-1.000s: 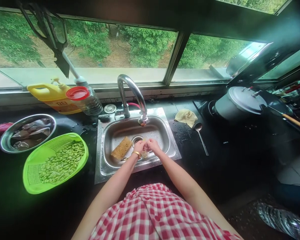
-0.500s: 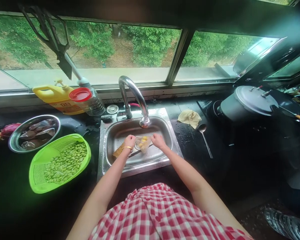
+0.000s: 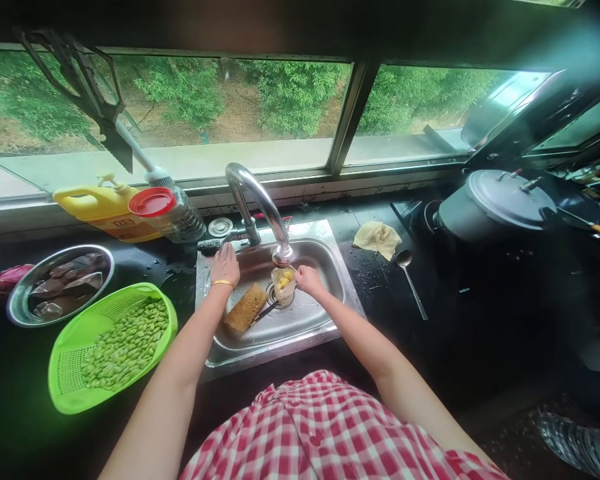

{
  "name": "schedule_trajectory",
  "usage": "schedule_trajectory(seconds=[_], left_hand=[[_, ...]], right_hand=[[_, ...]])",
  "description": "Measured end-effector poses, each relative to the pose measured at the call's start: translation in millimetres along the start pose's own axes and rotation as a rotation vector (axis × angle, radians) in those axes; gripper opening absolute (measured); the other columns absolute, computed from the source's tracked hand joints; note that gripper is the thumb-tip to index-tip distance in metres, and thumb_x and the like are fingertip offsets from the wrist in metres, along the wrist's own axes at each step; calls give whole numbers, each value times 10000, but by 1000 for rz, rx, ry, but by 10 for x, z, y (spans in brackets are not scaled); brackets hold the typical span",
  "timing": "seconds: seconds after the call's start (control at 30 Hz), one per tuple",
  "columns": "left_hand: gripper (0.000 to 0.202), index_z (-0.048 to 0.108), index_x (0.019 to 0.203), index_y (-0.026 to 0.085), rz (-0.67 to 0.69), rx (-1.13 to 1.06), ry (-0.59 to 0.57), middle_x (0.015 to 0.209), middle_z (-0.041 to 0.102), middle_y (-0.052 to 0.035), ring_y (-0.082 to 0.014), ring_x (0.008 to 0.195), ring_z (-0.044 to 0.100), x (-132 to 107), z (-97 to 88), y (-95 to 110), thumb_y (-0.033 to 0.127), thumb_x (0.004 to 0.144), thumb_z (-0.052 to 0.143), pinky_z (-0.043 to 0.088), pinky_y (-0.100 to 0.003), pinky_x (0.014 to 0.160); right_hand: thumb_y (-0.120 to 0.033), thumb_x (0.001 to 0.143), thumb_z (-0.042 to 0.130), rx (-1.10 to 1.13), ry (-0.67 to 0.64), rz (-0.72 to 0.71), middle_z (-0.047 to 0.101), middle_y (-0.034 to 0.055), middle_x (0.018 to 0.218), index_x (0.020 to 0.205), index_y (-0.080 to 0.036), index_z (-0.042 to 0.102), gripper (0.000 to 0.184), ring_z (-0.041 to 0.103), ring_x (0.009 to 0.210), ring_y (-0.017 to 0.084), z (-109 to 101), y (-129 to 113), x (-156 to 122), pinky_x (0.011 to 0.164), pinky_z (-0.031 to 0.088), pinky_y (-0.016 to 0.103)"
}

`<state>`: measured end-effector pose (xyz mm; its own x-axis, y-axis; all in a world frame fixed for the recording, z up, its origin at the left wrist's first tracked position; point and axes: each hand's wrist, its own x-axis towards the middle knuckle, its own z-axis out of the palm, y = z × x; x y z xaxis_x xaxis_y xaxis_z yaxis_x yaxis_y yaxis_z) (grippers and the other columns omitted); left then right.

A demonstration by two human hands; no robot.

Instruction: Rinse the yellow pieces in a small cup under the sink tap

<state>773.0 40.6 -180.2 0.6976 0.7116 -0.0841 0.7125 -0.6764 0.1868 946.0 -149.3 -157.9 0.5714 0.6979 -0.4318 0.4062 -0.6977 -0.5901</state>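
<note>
My right hand (image 3: 309, 280) is closed on the edge of a small clear plastic bag (image 3: 283, 297) with yellow pieces in it. The bag hangs over the drain, just under the mouth of the curved faucet (image 3: 267, 200). At the sink's left rim my left hand (image 3: 225, 265) reaches toward the faucet base, fingers stretched out and holding nothing. Whether its fingertips touch anything there I cannot tell. Inside the steel sink (image 3: 325, 320), a brown rough-textured slab (image 3: 247, 310) lies below my left hand, with a thin dark stick-like thing (image 3: 265, 312) beside it.
Left of the sink stand a green basket of shelled beans (image 3: 60, 393) and a steel bowl (image 3: 15, 317) with dark bagged pieces. Behind them are a yellow jug (image 3: 87, 202) and a red-lidded jar (image 3: 153, 201). To the right lie a cloth (image 3: 377, 238), a spoon (image 3: 411, 280) and a pot (image 3: 480, 207).
My left hand has let go of the bag and moved left and up to the sink's rim, its fingers opening. My right hand keeps the bag, now nearer the faucet mouth.
</note>
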Motion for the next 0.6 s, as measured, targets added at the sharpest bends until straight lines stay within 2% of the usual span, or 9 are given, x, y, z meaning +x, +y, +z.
schedule_trajectory(seconds=[0.1,0.13,0.2,0.3,0.37,0.43,0.5,0.6], left_hand=[[580,332,1374,-22,-71,8,9,1472,278,-211,-299,1385,166,-14,21,70,197,838,314,143,-451,1124],[565,359,1373,27,-96,-7,9,1467,296,-196,-317,1372,198,-34,17,166,229,846,326,165,-479,1109],[511,453,1323,138,-162,-116,-61,1421,382,-165,-341,1313,310,-92,11,423,336,863,350,245,-518,1054],[482,578,1163,207,-241,-319,-265,1219,572,-146,-322,1114,524,-200,60,792,509,819,429,409,-453,898],[416,620,1059,210,-270,-373,-338,1057,652,-122,-285,976,601,-257,132,918,493,776,508,449,-367,802],[278,641,951,203,-293,-400,-352,940,687,-90,-234,878,630,-281,195,933,382,791,502,447,-296,739],[227,639,872,190,-332,-430,-340,870,694,-73,-193,811,634,-271,211,874,281,813,440,435,-258,697],[229,623,862,176,-376,-466,-309,809,689,-61,-165,721,623,-226,144,760,263,811,417,422,-242,646]], right_hand=[[-198,797,464,33,-2,12,584,-6,608,640,-174,511,165,524,593,105,4,12,2,544,277,206],[-200,796,461,45,-3,14,576,-10,596,637,-176,505,167,522,581,103,13,13,5,543,279,204],[-201,793,455,67,-4,16,559,-22,576,636,-179,495,164,514,558,97,43,13,14,540,280,201],[-204,790,450,86,1,12,542,-32,569,630,-181,485,166,509,548,92,93,13,20,533,275,197],[-204,789,451,86,7,6,542,-32,571,621,-180,483,173,511,559,91,104,23,14,535,275,195],[-190,783,453,78,15,3,545,-30,568,617,-178,486,169,513,569,92,83,36,1,541,278,194],[-178,777,455,65,26,0,547,-29,572,622,-176,492,159,512,576,93,36,36,-10,544,277,196],[-202,784,461,52,42,-14,556,-23,594,637,-174,503,156,507,586,96,-27,-12,-8,541,270,201]])
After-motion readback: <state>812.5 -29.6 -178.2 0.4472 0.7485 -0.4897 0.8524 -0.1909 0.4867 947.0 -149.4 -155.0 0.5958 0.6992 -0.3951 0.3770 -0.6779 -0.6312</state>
